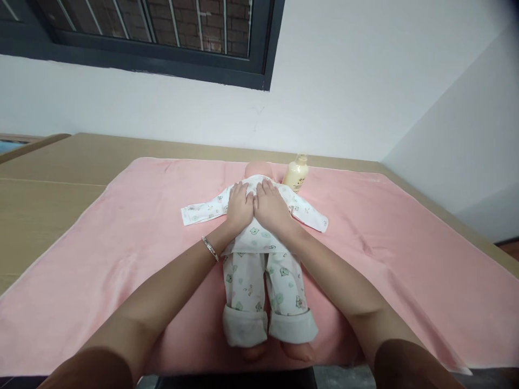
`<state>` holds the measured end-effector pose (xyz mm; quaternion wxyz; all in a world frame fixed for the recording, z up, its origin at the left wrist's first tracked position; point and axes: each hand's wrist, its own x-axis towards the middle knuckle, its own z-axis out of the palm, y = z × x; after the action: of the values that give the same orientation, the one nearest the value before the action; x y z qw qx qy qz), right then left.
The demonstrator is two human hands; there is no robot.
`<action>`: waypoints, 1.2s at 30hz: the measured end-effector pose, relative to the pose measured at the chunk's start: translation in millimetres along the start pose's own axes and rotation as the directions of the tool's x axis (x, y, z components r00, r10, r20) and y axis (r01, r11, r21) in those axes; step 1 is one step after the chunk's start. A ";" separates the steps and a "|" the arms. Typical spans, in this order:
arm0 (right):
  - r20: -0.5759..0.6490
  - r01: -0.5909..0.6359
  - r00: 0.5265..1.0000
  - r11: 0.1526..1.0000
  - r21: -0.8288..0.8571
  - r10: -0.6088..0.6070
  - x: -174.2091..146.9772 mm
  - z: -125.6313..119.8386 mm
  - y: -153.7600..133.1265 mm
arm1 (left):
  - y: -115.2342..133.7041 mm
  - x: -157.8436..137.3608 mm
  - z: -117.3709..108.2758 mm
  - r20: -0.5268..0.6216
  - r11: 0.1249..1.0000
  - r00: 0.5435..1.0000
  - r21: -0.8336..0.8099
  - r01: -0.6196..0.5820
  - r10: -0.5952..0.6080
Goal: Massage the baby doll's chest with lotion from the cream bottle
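Observation:
A baby doll [259,168] in a white printed top [253,240] and matching trousers [246,281] with turned-up cuffs lies lengthwise in front of me, its feet toward me. My left hand [240,205] rests flat on the upper body of the doll, fingers stretched toward its head. Beside it, thumbs close together, my right hand [271,205] lies flat on the same part. Both hands are open and hold nothing. The doll's sleeves spread out to either side. Part of its chest or back is hidden under my hands.
A pale yellow bottle [296,174] stands by the doll's head on the right. Under the doll a pink blanket [138,227] covers much of the wooden table [52,178]. Behind are a white wall [332,81] and a dark-framed barred window [162,51].

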<state>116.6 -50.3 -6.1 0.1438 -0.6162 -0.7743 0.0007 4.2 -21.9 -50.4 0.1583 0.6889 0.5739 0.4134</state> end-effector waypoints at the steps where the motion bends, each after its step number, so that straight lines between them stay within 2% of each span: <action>1: 0.011 0.035 0.999 0.999 0.007 -0.035 -1.3 -0.3 -1.6 | -0.2 0.1 -0.1 0.002 1.000 1.000 0.005 0.000 0.000; 5: 0.017 0.079 0.997 0.992 0.093 -0.081 4.9 -2.6 7.9 | -0.5 0.3 0.1 0.004 1.000 1.000 0.020 -0.013 0.013; 10: 0.011 -0.015 1.000 0.982 0.190 0.013 21.0 -1.8 31.0 | -1.3 0.5 1.3 -0.011 1.000 1.000 0.009 -0.026 0.026; 15: 0.009 -0.043 0.999 0.996 0.082 0.043 10.9 -1.3 16.3 | -1.5 0.3 1.7 -0.015 0.999 0.999 0.018 -0.035 0.035; 19: 0.044 0.038 0.998 0.999 0.031 -0.039 1.1 -3.8 1.4 | -0.9 -0.1 1.3 -0.010 0.998 0.999 0.046 -0.034 0.035; 21: 0.043 0.043 0.998 0.997 0.062 -0.046 4.4 -4.1 5.8 | -0.9 -0.2 1.5 -0.011 0.998 0.999 0.052 -0.037 0.038; 25: 0.017 -0.051 0.999 0.988 0.147 0.049 19.0 -1.5 25.6 | -2.1 -0.7 3.0 -0.015 0.997 0.998 0.053 -0.062 0.063; 28: 0.012 -0.086 0.996 0.988 0.125 0.086 19.5 -0.1 25.5 | -3.7 -0.9 4.2 -0.019 0.997 0.997 0.037 -0.069 0.070; 32: 0.028 0.011 1.000 1.000 0.006 -0.012 2.7 -2.8 2.9 | -6.7 0.0 5.4 -0.030 0.997 0.997 0.021 -0.073 0.074; 36: 0.052 0.114 0.992 0.993 0.037 -0.115 -0.5 -5.9 -0.1 | -7.1 0.6 5.2 -0.032 0.997 0.996 0.029 -0.078 0.079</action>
<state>117.9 -51.8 -0.5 0.1331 -0.5680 -0.8119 0.0220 3.5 -17.9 -58.2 0.1226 0.7061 0.5547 0.4227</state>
